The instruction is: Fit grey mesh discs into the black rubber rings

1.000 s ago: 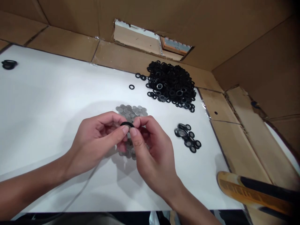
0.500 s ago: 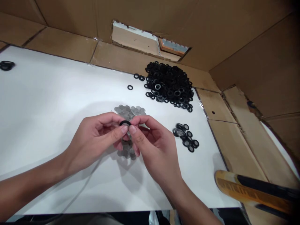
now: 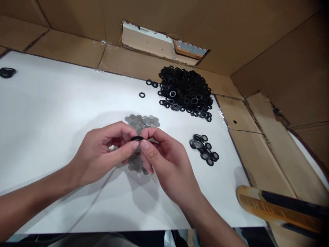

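Between the thumbs and fingertips of both hands is a black ring [image 3: 137,138], now seen nearly edge-on. My left hand [image 3: 106,151] pinches its left side, and my right hand [image 3: 164,157] pinches the right side. Whether a grey disc sits inside the ring cannot be seen at this tilt. Just beneath and behind the fingers lies a pile of flat grey discs [image 3: 138,120], partly covered by my hands. To the right of my right hand is a small group of black rings with grey discs in them [image 3: 205,156].
A big heap of black rings [image 3: 185,91] lies at the back right, with one loose ring [image 3: 142,97] left of it. Several dark pieces [image 3: 7,72] rest at the far left. Cardboard walls [image 3: 277,79] surround the white table [image 3: 56,99]. A yellow-and-black object [image 3: 272,204] juts in at lower right.
The black ring has tilted, from showing part of its face to nearly edge-on. Both hands keep their pinch and have shifted only slightly.
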The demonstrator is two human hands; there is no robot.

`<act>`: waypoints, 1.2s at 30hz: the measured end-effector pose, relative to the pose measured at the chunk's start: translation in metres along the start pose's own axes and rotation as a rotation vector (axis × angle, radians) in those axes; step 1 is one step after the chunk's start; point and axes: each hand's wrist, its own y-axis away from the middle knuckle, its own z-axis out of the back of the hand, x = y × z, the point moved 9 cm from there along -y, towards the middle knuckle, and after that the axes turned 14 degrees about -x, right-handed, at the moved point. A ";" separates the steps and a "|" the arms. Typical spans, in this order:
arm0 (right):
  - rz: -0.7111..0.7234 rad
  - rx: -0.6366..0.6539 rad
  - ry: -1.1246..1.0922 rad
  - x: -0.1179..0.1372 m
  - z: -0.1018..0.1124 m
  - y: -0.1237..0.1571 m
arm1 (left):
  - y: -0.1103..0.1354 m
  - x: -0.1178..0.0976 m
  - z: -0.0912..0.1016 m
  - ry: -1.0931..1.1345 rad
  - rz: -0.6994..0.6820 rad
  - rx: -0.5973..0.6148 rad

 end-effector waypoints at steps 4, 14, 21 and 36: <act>-0.088 0.057 -0.154 -0.006 -0.007 0.004 | 0.005 -0.001 -0.005 0.103 0.058 -0.012; 0.137 -0.060 -0.116 0.005 -0.007 0.009 | 0.009 0.001 -0.009 0.178 0.137 -0.027; 0.150 -0.140 0.016 0.015 0.001 0.005 | 0.006 0.001 -0.003 0.145 0.139 -0.066; -0.040 -0.021 -0.081 0.003 -0.005 -0.002 | 0.004 0.007 -0.014 0.160 0.196 0.100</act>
